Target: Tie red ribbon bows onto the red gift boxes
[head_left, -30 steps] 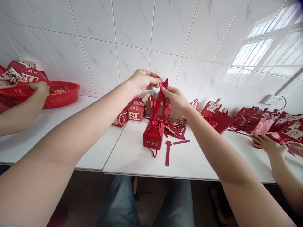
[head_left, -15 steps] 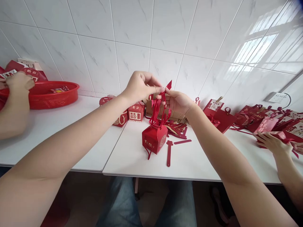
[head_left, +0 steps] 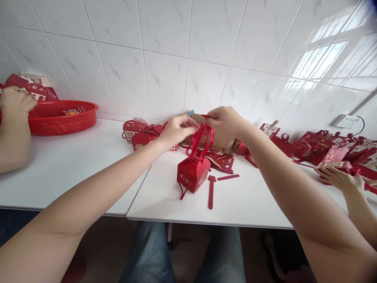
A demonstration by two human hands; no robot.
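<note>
A small red gift box (head_left: 193,173) with gold lettering stands on the table in front of me. Red ribbon (head_left: 206,136) rises from its top in loops. At the left of the ribbon, my left hand (head_left: 179,131) is closed, its thumb and fingertips pinching a strand. My right hand (head_left: 228,122) is on the other side, palm turned down, with a ribbon end between thumb and fingers. The fingertips partly hide where the strands meet. A dark red cord hangs from the box's near left side.
Flat red strips (head_left: 211,192) lie right of the box, more piled behind it. A cardboard box (head_left: 224,139) stands at the wall. Other red boxes (head_left: 144,135) sit back left, beyond a red basket (head_left: 63,122). Co-workers' hands (head_left: 338,179) handle red boxes at both sides.
My hands have come lower and moved apart. The right hand has turned palm down, and the ribbon end that stuck up between them has been drawn down. The box stays in place.
</note>
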